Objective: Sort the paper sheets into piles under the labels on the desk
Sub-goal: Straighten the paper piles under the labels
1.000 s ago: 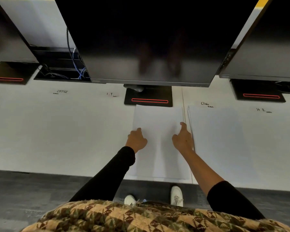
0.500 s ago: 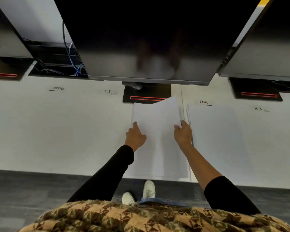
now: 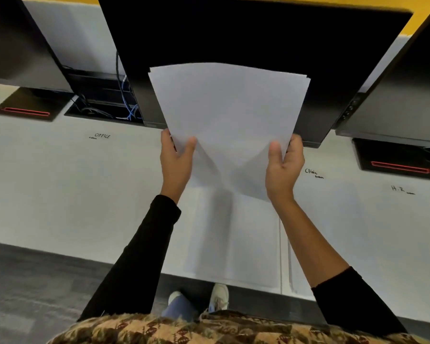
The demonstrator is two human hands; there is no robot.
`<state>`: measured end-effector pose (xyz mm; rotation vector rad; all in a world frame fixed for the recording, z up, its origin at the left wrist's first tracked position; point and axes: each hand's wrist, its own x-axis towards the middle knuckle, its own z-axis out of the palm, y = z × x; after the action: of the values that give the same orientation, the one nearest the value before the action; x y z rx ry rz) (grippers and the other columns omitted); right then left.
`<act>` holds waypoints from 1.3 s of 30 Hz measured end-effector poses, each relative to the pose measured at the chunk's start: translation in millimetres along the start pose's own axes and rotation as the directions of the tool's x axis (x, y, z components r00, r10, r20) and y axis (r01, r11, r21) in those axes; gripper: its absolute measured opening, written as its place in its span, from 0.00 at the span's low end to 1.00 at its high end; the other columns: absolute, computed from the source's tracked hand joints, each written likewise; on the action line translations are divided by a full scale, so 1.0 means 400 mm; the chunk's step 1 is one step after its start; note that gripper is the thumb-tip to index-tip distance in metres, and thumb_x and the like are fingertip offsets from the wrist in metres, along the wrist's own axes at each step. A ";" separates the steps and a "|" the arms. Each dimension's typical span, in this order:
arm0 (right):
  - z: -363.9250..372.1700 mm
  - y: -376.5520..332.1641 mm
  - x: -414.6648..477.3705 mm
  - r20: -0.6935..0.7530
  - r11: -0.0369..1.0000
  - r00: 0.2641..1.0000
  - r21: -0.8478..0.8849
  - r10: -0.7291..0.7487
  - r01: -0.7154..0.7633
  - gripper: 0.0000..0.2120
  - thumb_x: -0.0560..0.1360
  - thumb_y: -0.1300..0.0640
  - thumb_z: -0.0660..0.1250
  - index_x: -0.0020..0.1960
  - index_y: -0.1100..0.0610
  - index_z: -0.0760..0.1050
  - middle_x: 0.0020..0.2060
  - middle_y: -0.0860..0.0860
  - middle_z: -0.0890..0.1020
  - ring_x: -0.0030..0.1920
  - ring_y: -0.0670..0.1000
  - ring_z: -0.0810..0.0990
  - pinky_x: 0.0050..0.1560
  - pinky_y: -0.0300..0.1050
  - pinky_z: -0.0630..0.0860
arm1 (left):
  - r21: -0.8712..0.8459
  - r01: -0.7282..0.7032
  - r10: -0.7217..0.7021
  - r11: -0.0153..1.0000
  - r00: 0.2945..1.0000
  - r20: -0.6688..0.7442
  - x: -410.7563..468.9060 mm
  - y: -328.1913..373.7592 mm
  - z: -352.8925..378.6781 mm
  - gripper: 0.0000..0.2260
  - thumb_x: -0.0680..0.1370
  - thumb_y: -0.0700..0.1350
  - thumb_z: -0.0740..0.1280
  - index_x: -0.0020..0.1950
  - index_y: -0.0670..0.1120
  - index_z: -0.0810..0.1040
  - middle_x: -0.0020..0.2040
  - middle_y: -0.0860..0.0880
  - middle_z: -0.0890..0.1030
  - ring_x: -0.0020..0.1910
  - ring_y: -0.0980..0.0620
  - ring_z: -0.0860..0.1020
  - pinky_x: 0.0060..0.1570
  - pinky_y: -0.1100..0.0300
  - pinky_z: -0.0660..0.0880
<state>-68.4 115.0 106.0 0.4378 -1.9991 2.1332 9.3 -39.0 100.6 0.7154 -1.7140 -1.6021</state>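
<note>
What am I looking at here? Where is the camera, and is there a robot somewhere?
There is no robot here: a person is working with bare hands. The picture comes from a camera worn on the person's head, looking forward and down, so you see both arms from above. The left hand and right hand each grip a side of a few white sheets, raised in front of a dark monitor. Below them more paper lies on the white desk. Handwritten labels on the desk read OFFICE, Clinic and H.R. The sheets are to be sorted into piles under them.
</note>
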 end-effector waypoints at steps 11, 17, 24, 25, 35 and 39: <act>0.037 0.149 -0.075 -0.041 0.931 0.946 -0.166 0.322 -0.324 0.15 0.79 0.63 0.60 0.64 0.64 0.69 0.56 0.53 0.77 0.54 0.47 0.75 0.44 0.20 0.72 | 0.245 0.213 -0.236 0.946 0.969 0.067 0.026 -0.147 -0.056 0.03 0.79 0.40 0.61 0.46 0.43 0.72 0.42 0.45 0.76 0.39 0.50 0.72 0.41 0.61 0.71; 0.170 0.137 -0.079 0.152 0.906 0.914 -0.268 0.376 -0.328 0.13 0.76 0.62 0.64 0.60 0.64 0.73 0.55 0.58 0.79 0.53 0.51 0.77 0.51 0.37 0.75 | 0.275 0.208 -0.190 0.939 0.978 -0.090 0.115 -0.159 -0.193 0.04 0.80 0.40 0.58 0.48 0.42 0.70 0.36 0.49 0.68 0.34 0.53 0.64 0.39 0.62 0.64; 0.304 0.204 -0.161 0.400 0.771 0.676 -0.472 0.619 -0.427 0.15 0.75 0.62 0.67 0.61 0.61 0.75 0.57 0.56 0.80 0.55 0.55 0.79 0.54 0.42 0.75 | 0.455 0.404 -0.339 0.793 0.914 -0.221 0.146 -0.250 -0.383 0.04 0.79 0.38 0.57 0.49 0.43 0.70 0.46 0.44 0.71 0.45 0.47 0.68 0.46 0.59 0.65; 0.312 0.215 -0.171 0.401 0.747 0.652 -0.514 0.644 -0.422 0.15 0.74 0.62 0.67 0.60 0.61 0.75 0.56 0.57 0.80 0.55 0.55 0.80 0.54 0.43 0.76 | 0.466 0.425 -0.363 0.776 0.905 -0.220 0.144 -0.266 -0.398 0.03 0.79 0.37 0.57 0.48 0.42 0.70 0.45 0.44 0.72 0.45 0.47 0.69 0.46 0.58 0.65; 0.295 0.277 -0.192 0.173 0.580 0.647 -0.651 0.742 -0.490 0.17 0.74 0.63 0.68 0.61 0.61 0.73 0.56 0.59 0.80 0.50 0.56 0.80 0.49 0.44 0.78 | 0.645 0.526 -0.531 0.554 0.820 -0.214 0.152 -0.341 -0.453 0.12 0.79 0.35 0.55 0.57 0.35 0.73 0.60 0.35 0.76 0.59 0.37 0.74 0.53 0.52 0.71; 0.213 0.282 -0.163 0.041 0.539 0.739 -0.712 0.672 -0.450 0.16 0.76 0.59 0.64 0.63 0.60 0.71 0.60 0.58 0.77 0.58 0.58 0.77 0.58 0.46 0.74 | 0.654 0.558 -0.558 0.512 0.794 -0.241 0.145 -0.349 -0.448 0.14 0.79 0.35 0.54 0.63 0.35 0.69 0.62 0.35 0.74 0.59 0.37 0.75 0.54 0.51 0.72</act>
<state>-37.1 26.1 -17.9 -0.0419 -3.2648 1.4169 105.8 -208.6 -29.0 1.8188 -2.2561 -1.2487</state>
